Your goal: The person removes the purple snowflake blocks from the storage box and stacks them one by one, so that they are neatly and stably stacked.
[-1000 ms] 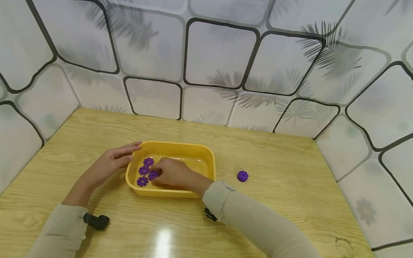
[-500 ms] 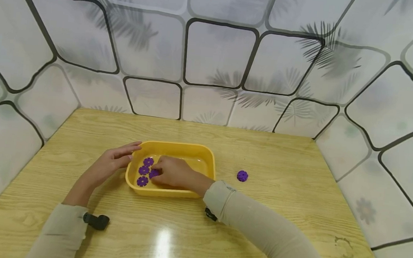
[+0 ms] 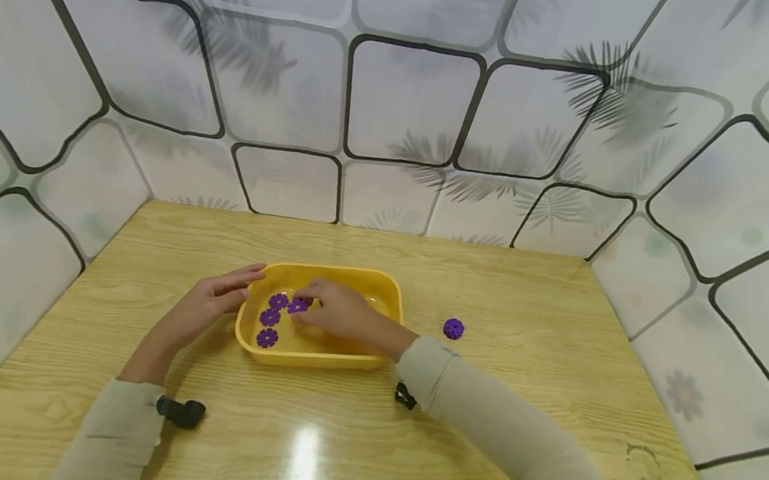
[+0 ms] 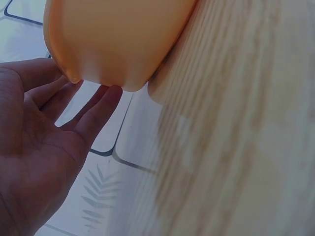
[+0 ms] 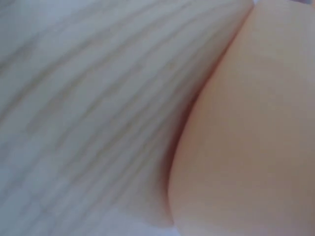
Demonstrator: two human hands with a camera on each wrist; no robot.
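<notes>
A yellow plastic basin (image 3: 319,358) stands on the table, with purple toothed plastic discs inside. Three of them, among them one disc (image 3: 268,337), lie in a line along its left end. My right hand (image 3: 344,313) reaches into the basin and pinches another purple disc (image 3: 297,306) between thumb and fingers, near the uppermost of the three. At the basin's left end, my left hand (image 3: 203,304) rests its fairly straight fingers against the rim. The left wrist view shows the fingertips (image 4: 115,92) on the outer wall. In the right wrist view, the basin's side (image 5: 246,137) hides the hand.
On the table (image 3: 514,404), to the right of the basin, sits what looks like a small stack of purple discs (image 3: 454,328). A patterned wall covering (image 3: 410,105) surrounds the table at the back and both sides.
My right hand has shifted up and slightly right inside the basin, carrying the pinched disc from beside the middle of the line to its upper end. The left hand stays where it was.
</notes>
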